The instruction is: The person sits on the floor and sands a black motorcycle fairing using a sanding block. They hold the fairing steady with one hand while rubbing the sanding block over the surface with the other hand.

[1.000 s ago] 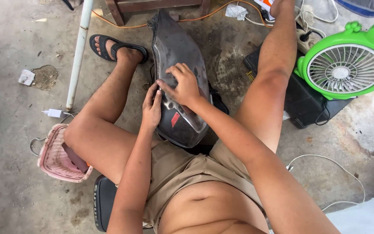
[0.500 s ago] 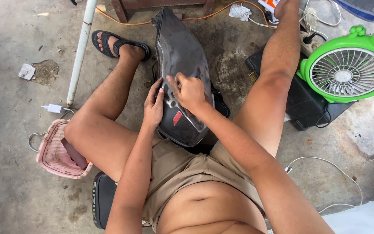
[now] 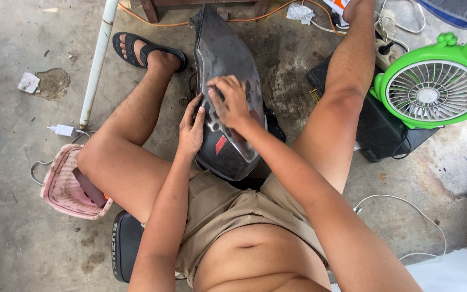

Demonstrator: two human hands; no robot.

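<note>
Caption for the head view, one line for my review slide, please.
Seated on a concrete floor, a person presses the right hand on a dark panel, left hand at its edge, green fan nearby.

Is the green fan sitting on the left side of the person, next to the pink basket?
No, the green fan stands on the person's right, by the right leg, while the pink basket lies on the opposite side by the left leg.

a small red label [image 3: 220, 144] sits on the dark glossy panel [image 3: 228, 59] (near its lower end).
</note>
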